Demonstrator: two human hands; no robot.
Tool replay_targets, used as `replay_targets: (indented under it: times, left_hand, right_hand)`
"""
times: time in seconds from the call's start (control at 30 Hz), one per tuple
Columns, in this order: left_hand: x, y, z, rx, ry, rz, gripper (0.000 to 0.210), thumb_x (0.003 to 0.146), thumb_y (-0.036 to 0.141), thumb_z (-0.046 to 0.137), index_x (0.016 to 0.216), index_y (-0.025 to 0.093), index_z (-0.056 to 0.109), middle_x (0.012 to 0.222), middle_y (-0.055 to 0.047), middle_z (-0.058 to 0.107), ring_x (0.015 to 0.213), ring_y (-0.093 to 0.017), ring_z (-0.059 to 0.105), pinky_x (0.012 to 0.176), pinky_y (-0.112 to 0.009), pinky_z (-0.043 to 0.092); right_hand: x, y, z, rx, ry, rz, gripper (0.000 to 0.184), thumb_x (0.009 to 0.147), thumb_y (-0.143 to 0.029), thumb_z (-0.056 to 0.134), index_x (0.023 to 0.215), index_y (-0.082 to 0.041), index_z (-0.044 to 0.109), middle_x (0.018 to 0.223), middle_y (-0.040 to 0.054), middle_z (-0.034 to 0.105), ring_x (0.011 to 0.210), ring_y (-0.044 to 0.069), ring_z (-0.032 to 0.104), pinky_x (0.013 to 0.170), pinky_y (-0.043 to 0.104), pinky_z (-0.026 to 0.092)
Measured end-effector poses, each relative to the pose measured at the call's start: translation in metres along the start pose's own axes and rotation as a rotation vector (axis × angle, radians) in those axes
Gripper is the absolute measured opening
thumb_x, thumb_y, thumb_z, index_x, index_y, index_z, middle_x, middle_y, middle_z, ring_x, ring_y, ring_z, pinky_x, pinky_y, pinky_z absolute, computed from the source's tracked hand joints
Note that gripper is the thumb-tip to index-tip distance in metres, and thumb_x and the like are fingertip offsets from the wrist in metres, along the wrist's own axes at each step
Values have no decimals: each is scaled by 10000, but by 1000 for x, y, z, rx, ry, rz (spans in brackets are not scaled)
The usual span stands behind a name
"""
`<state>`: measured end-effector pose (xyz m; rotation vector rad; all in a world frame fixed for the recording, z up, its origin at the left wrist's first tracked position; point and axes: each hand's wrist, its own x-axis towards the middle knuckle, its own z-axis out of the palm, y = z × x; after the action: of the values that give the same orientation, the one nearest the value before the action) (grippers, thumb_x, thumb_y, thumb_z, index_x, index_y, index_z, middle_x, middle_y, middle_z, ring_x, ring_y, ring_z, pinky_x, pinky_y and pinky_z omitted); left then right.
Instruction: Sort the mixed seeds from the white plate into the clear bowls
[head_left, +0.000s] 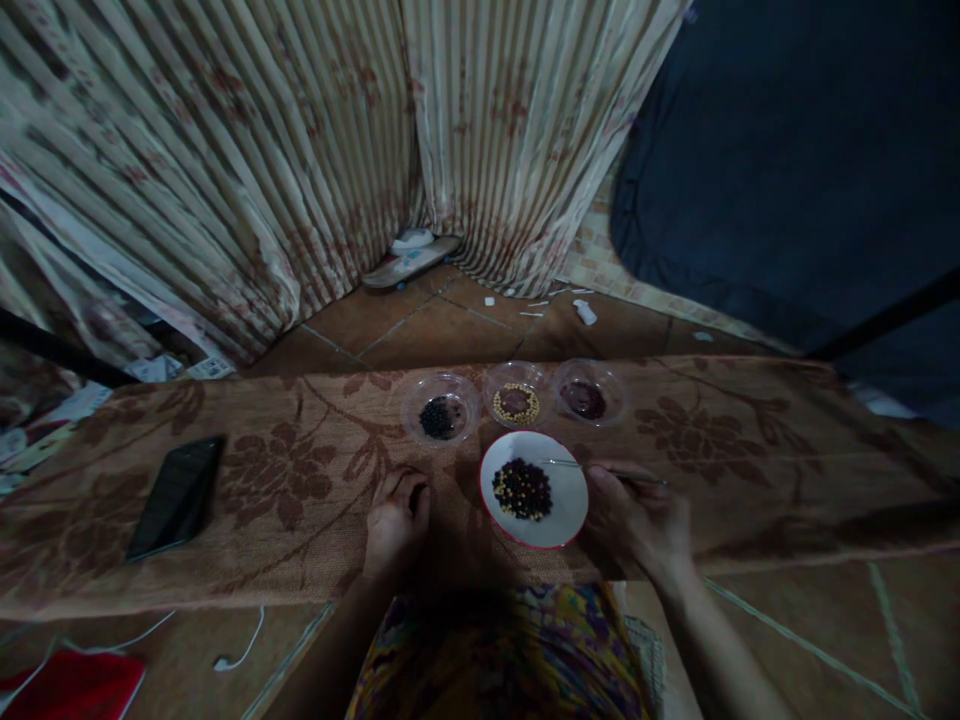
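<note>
My right hand [637,510] is closed around thin metal tweezers [561,462], whose tips reach over the right part of a white bowl with a red rim [566,510]. Mixed dark and yellow beans [523,490] lie in a heap at the bowl's left side. Nothing shows between the tweezer tips. My left hand [397,515] rests on the cloth left of the bowl, fingers curled in and holding nothing visible. Behind the bowl stand three clear plastic cups: one with black beans [437,418], one with yellow beans [525,405], one with dark red beans [587,402].
A brown flowered cloth [300,540] covers the narrow table. A black phone [178,497] lies on its left part. Past the far edge, a skateboard [412,262] and white litter [583,312] lie on the tiled floor by striped curtains [495,130].
</note>
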<state>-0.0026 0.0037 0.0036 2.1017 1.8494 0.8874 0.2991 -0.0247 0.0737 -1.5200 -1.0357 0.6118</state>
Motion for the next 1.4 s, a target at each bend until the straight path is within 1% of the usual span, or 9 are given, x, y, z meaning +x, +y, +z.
replay_targets:
  times: [0.1,0.2,0.27,0.43,0.6,0.7,0.97,1.13,1.4]
  left_hand:
    - [0,-1,0,-12,-22,-11,181,911,302,502,983,235,654,1053,-47,677,982,-205,639,895,-344,532]
    - [0,-1,0,-20,-2,-5,185,915,301,491,970,236,655,1041,-43,681,956,-200,648,873,-345,541]
    - [0,-1,0,-18,14,3,187,915,292,488,971,238,658,1017,-43,681,942,-200,648,871,-349,543]
    - [-2,0,0,-9,16,12,176,913,288,503,964,228,661,1035,-58,671,986,-212,631,919,-354,526]
    - [-1,-1,2,-6,-5,-10,177,909,284,513,986,224,661,1078,-63,659,1015,-218,621,944,-356,510]
    - [-1,-1,1,-5,2,6,172,906,279,517,974,221,664,1058,-63,660,997,-215,620,931,-345,510]
    - [-1,-1,2,-7,19,22,171,908,280,518,977,221,662,1047,-61,661,991,-210,623,932,-344,512]
    - [-1,-2,2,2,18,15,170,902,284,522,977,225,663,1057,-63,662,1000,-219,620,926,-352,518]
    - [1,0,1,4,4,19,165,901,285,513,959,225,655,1045,-64,659,992,-218,619,927,-355,515]
  right_hand:
    - [26,-15,22,84,117,-56,245,769,-409,752,788,-166,741,799,91,762,711,212,710,646,312,569]
    - [43,-22,36,65,117,-177,227,804,-395,716,798,-170,745,849,79,761,811,211,714,751,329,565]
    - [44,-21,38,36,117,-201,227,808,-400,711,811,-176,749,864,78,760,831,212,712,768,336,561]
    - [19,-16,17,-17,77,-127,228,771,-416,740,777,-188,749,818,69,758,749,208,704,673,309,553]
    - [-12,-10,-20,-68,-83,122,277,714,-459,779,740,-184,758,772,83,762,722,229,711,641,305,565]
    - [-25,-3,-34,-90,-156,225,339,697,-504,787,772,-174,768,798,98,768,763,251,718,680,324,576]
    - [-31,3,-25,-80,-197,286,458,672,-608,762,791,-166,758,848,114,766,836,282,711,747,360,567]
    - [-31,10,-22,-105,-196,263,450,689,-608,752,807,-173,758,904,118,766,889,286,707,824,383,551]
    - [-33,18,-23,-144,-177,209,453,705,-610,749,820,-172,765,910,120,773,876,279,719,819,378,560]
